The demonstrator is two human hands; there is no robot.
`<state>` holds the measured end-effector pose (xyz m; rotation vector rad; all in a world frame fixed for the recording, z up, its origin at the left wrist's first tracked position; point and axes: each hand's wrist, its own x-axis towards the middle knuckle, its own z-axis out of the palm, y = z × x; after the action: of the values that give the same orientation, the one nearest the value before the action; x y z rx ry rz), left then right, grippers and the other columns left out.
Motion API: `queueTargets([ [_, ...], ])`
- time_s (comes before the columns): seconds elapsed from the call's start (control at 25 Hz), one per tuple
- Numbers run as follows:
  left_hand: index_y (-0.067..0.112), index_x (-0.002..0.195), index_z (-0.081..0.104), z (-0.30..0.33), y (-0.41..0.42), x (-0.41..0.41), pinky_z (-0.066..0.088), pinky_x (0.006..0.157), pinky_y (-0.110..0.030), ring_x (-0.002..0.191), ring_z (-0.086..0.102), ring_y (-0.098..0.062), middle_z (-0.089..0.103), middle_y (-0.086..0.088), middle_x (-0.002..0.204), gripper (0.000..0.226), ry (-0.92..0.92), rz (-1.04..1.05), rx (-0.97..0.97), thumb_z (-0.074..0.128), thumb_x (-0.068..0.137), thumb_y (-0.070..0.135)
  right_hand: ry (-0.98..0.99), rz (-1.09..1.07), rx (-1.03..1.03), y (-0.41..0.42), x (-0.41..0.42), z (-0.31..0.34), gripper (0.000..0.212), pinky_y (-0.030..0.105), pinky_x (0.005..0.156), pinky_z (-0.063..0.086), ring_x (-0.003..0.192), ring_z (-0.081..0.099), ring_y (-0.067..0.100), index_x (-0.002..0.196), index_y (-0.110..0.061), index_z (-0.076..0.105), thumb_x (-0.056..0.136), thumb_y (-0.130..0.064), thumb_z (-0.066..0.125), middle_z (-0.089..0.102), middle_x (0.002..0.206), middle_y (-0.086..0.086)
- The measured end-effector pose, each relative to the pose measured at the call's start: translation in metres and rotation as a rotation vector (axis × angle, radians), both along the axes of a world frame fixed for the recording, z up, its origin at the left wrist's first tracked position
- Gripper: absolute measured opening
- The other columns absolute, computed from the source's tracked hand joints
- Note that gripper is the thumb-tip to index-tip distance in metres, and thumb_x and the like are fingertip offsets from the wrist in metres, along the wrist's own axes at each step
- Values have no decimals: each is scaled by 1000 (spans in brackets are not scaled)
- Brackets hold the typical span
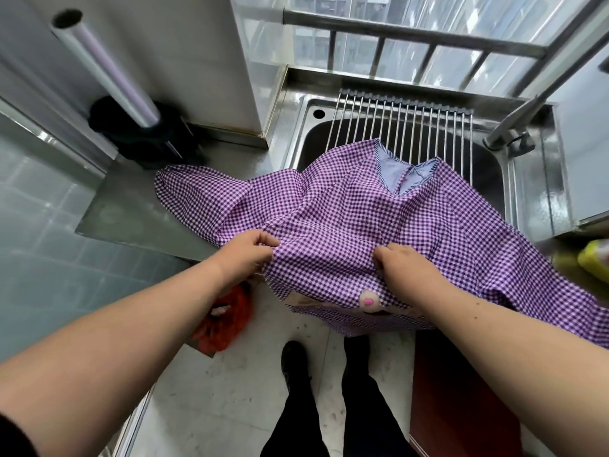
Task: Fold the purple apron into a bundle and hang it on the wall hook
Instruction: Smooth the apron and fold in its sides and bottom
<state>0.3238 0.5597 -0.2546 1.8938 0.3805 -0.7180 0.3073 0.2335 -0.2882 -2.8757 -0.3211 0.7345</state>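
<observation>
Both bare forearms extended forward, left grip [252,250] fingers curled, pinching fabric, right grip [403,263] knuckles up, fingers curled into fabric

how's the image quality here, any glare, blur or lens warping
Head view: strong wide-angle warping, with the window bars and metal pipe bowed; daylight glare on the steel sink rim; the purple apron and both hands are sharp; the yellow object at the right edge is soft.

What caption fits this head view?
Both hands, left and right, pinch the purple apron spread over the sink.
</observation>
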Motion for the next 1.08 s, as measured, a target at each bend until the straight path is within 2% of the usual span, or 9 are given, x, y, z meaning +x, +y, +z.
queueTargets([
  [0.2,6,112,68,-5,9,2,43,69,-35,94,56,-29,66,-17,118,44,200,117,-179,63,68,0,7,-7,-6,-2,4,2,15,37,91,50,106,55,22,98,-30,46,100,-15,51,50,103,-5],
  [0.28,1,116,61,-13,25,-5,43,67,-32,86,57,-30,53,-10,103,62,362,108,-243,75,55,2,6,-9,-16,-3,6,3,10,38,93,48,110,56,23,106,-26,52,102,-17,50,54,108,-2],
  [0.36,-5,114,60,-27,43,-12,58,86,-45,82,65,-39,54,-47,103,77,490,3,-146,95,46,9,9,-5,-26,-4,8,2,15,39,95,48,112,56,24,114,-23,56,103,-18,48,57,112,0],
  [0.4,-1,99,60,-30,48,-15,50,71,-46,74,63,-39,56,-31,83,74,504,-76,-62,101,42,20,16,-4,-28,-5,8,2,15,39,95,48,112,56,24,114,-24,56,102,-18,48,55,111,-1],
  [0.52,16,80,57,-13,37,-18,45,70,-39,65,56,-21,62,-1,73,33,298,-372,125,85,82,33,23,9,-23,-5,8,1,9,39,91,46,110,56,24,108,-24,53,102,-20,48,55,108,-1],
  [0.64,21,102,57,4,13,-18,42,84,-31,93,57,-16,58,8,103,19,83,-659,356,49,109,36,37,8,-24,-5,9,2,8,35,85,40,104,53,22,100,-28,47,101,-20,48,52,104,-3],
  [0.8,12,129,52,-4,15,-10,45,97,-38,119,62,-29,64,-12,134,41,162,-785,623,33,112,44,42,5,-18,-4,10,4,13,32,84,37,100,49,19,97,-29,44,101,-18,49,46,102,-5],
  [0.92,9,132,62,0,22,7,53,98,-38,106,71,-26,74,-12,121,59,260,-761,693,31,109,54,57,7,-12,-6,12,4,14,33,86,41,97,46,18,95,-30,44,100,-19,52,46,100,-6],
  [1.08,22,118,63,8,23,25,50,98,-43,116,59,-28,59,-5,130,43,-107,-797,906,46,100,57,80,16,-20,-10,21,5,10,36,86,48,95,51,18,93,-30,49,98,-29,57,51,99,-6],
])
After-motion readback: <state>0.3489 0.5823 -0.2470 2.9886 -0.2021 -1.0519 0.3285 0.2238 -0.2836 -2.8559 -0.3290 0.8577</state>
